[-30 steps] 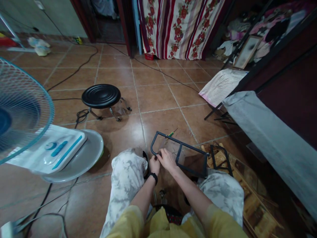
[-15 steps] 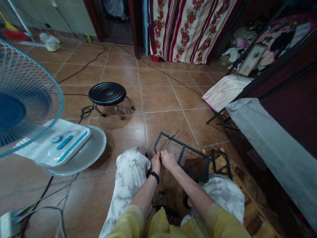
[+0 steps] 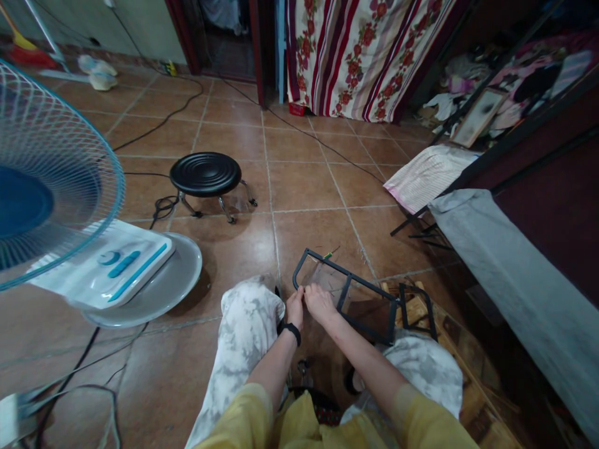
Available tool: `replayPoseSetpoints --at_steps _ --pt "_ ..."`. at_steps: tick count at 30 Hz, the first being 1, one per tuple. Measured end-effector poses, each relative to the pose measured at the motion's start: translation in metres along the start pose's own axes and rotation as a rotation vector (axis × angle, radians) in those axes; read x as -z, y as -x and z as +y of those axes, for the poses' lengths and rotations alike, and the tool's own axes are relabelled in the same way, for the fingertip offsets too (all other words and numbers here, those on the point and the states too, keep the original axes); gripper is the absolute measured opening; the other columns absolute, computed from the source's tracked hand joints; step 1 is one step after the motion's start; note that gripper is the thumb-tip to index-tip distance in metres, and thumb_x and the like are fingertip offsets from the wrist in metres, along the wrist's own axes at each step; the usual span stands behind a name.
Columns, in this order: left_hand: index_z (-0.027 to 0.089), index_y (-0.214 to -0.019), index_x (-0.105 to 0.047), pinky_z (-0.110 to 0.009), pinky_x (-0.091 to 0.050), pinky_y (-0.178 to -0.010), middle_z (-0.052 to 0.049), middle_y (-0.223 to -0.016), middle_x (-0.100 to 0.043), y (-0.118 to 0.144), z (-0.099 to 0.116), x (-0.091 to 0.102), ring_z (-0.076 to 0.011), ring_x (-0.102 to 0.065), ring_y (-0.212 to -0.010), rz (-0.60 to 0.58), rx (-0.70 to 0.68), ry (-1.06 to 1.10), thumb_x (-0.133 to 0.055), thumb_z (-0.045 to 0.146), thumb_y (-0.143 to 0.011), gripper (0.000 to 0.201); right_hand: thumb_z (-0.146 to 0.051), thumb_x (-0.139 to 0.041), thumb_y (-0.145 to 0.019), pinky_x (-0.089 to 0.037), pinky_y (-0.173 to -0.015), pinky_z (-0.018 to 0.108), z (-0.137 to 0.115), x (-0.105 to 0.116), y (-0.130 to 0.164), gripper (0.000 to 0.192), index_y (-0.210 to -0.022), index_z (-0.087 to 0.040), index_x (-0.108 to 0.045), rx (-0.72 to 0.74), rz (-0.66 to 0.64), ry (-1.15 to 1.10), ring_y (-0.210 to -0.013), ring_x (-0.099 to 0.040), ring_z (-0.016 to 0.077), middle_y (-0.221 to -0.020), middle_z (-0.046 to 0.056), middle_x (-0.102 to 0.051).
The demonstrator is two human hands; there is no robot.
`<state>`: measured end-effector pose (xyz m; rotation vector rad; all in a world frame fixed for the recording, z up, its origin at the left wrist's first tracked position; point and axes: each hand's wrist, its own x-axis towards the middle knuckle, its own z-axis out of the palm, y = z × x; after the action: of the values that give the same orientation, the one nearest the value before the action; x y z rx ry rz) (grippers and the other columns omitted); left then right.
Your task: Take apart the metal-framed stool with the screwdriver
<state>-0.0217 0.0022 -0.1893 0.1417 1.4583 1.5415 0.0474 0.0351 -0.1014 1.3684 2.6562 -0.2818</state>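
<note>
Low in the middle of the frame, the left hand [image 3: 294,307] and right hand [image 3: 320,302] pinch with closed fingers the near corner of a black metal frame [image 3: 347,293]. Its long axis runs from there toward the lower right, above the tiled floor [image 3: 304,181], beside a wooden crate [image 3: 472,374] whose contents I cannot tell.

Count, tiled floor [image 3: 304,181]: black metal frame [image 3: 349,293], 1, at the near edge; low black stool [image 3: 204,174], 1, mid-floor; electric fan [image 3: 56,187], 1, left edge; floral curtain [image 3: 360,50], 1, far edge. Hands at the frame: 2, left hand [image 3: 294,308], right hand [image 3: 319,302].
</note>
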Motion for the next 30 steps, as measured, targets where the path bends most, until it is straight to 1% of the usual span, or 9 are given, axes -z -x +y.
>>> replayPoseSetpoints --at_steps 3,8,12,16,20,22,24,27,30 --pt "0.011 -0.081 -0.069 -0.029 -0.045 -0.073 -0.005 -0.073 -0.068 -0.001 -0.001 0.001 -0.0171 -0.061 -0.073 -0.012 0.019 0.046 -0.068 0.056 -0.062 0.049 -0.035 -0.027 -0.096 -0.045 -0.071 0.032 0.002 0.000 0.002 0.032 -0.100 -0.016 -0.053 -0.055 -0.024 -0.025 -0.084 -0.060 0.0215 -0.093 0.011 -0.062" --pt "0.011 -0.081 -0.069 -0.030 -0.046 -0.074 -0.005 -0.075 -0.068 -0.002 -0.001 0.002 -0.0172 -0.062 -0.075 -0.021 0.052 0.062 -0.070 0.052 -0.062 0.046 -0.024 -0.030 -0.095 -0.041 -0.083 0.033 0.006 0.006 0.002 0.025 -0.101 -0.017 -0.054 0.123 0.008 -0.001 -0.095 -0.056 0.0213 -0.099 0.011 -0.061" --pt "0.011 -0.084 -0.070 -0.030 -0.046 -0.079 -0.008 -0.082 -0.070 -0.004 0.000 0.002 -0.0189 -0.063 -0.082 -0.022 0.062 0.098 -0.070 0.050 -0.063 0.045 -0.041 -0.031 -0.095 -0.043 -0.077 0.032 0.010 0.010 0.001 0.034 -0.104 -0.016 -0.053 -0.020 -0.052 -0.048 -0.090 -0.060 0.0214 -0.098 0.011 -0.062" --pt "0.011 -0.086 -0.070 -0.031 -0.046 -0.078 -0.008 -0.077 -0.070 -0.004 0.001 0.003 -0.0195 -0.063 -0.081 -0.054 0.111 0.163 -0.072 0.048 -0.062 0.044 -0.036 -0.023 -0.097 -0.043 -0.075 0.030 0.008 0.006 -0.001 0.038 -0.102 -0.017 -0.056 -0.047 -0.095 -0.119 -0.090 -0.063 0.0200 -0.099 0.010 -0.065" --pt "0.011 -0.086 -0.071 -0.030 -0.045 -0.080 -0.007 -0.078 -0.070 -0.004 0.001 0.004 -0.0204 -0.063 -0.084 -0.040 0.083 0.150 -0.073 0.047 -0.060 0.045 -0.045 -0.022 -0.096 -0.044 -0.075 0.033 0.000 0.001 -0.004 0.048 -0.100 -0.015 -0.059 -0.171 -0.098 -0.149 -0.087 -0.064 0.0231 -0.093 0.013 -0.067" --pt "0.011 -0.083 -0.071 -0.029 -0.044 -0.078 -0.006 -0.078 -0.070 -0.004 0.002 0.005 -0.0199 -0.062 -0.082 -0.027 0.072 0.142 -0.073 0.048 -0.060 0.044 -0.042 -0.019 -0.097 -0.044 -0.075 0.033 -0.003 0.000 -0.005 0.048 -0.098 -0.015 -0.059 -0.179 -0.115 -0.152 -0.087 -0.064 0.0223 -0.092 0.012 -0.067" --pt "0.010 -0.080 -0.070 -0.028 -0.044 -0.076 -0.006 -0.076 -0.070 -0.004 0.002 0.005 -0.0191 -0.062 -0.080 -0.035 0.078 0.148 -0.074 0.047 -0.059 0.043 -0.033 -0.019 -0.098 -0.043 -0.076 0.031 -0.003 0.000 -0.004 0.042 -0.100 -0.015 -0.058 -0.128 -0.094 -0.127 -0.089 -0.062 0.0210 -0.096 0.012 -0.065" --pt "0.010 -0.081 -0.070 -0.028 -0.044 -0.074 -0.005 -0.076 -0.069 -0.004 0.002 0.005 -0.0180 -0.062 -0.077 -0.054 0.097 0.180 -0.075 0.046 -0.059 0.043 -0.022 -0.022 -0.096 -0.043 -0.078 0.032 -0.002 0.001 0.000 0.033 -0.103 -0.016 -0.054 0.024 -0.024 -0.029 -0.094 -0.059 0.0210 -0.101 0.012 -0.061" --pt "0.010 -0.082 -0.070 -0.027 -0.044 -0.074 -0.006 -0.078 -0.070 -0.004 0.002 0.006 -0.0164 -0.062 -0.076 -0.035 0.077 0.179 -0.075 0.045 -0.061 0.041 -0.028 -0.028 -0.096 -0.044 -0.075 0.032 0.000 0.003 0.003 0.026 -0.104 -0.017 -0.051 0.068 -0.006 0.018 -0.091 -0.059 0.0222 -0.101 0.011 -0.059"
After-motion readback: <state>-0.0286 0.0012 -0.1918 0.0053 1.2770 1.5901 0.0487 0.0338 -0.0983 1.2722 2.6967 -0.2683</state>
